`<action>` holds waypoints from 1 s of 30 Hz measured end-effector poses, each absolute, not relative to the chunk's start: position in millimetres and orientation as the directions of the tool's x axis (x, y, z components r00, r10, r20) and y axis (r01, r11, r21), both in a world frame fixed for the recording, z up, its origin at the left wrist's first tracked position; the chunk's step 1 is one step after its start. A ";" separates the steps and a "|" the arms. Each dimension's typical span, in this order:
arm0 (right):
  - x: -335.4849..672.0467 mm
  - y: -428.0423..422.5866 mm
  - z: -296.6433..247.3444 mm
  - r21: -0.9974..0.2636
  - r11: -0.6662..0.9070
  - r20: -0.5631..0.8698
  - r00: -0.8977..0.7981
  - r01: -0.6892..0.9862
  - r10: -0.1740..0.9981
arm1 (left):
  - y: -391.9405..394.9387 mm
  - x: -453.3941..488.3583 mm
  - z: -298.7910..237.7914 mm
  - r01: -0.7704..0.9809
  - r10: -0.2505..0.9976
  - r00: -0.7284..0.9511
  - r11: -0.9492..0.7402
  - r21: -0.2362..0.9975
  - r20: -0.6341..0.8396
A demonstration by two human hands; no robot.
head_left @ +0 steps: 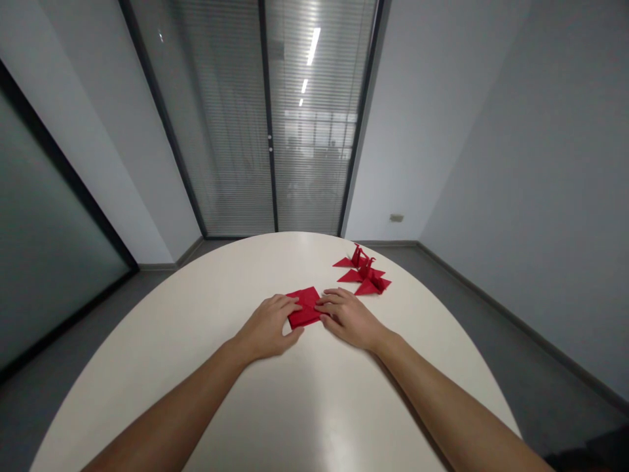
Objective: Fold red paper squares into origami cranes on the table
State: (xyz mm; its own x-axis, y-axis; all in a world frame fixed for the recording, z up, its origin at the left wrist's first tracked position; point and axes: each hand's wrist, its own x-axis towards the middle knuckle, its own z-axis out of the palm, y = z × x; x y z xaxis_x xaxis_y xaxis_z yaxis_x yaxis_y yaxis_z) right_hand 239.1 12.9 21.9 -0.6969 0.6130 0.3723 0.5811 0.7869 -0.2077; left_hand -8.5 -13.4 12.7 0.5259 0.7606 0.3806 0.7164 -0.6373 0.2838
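Note:
A folded piece of red paper (305,307) lies flat on the white oval table (196,308). My left hand (269,326) rests on its left side, fingers stretched over the paper and thumb beside its near edge. My right hand (348,316) lies on its right side with the fingers extended and pressing the paper down. Both hands are flat, not gripping. Part of the paper is hidden under my fingers.
Finished red paper cranes (364,274) sit just beyond my right hand, toward the table's far right. Beyond the table are a glass door with blinds (268,118), grey walls and a grey floor (491,328).

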 end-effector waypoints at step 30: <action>231.6 12.0 23.2 -0.280 0.738 0.400 -0.624 0.614 0.671 | -3.2 -1.3 4.2 0.796 0.843 0.400 -0.514 0.319 0.360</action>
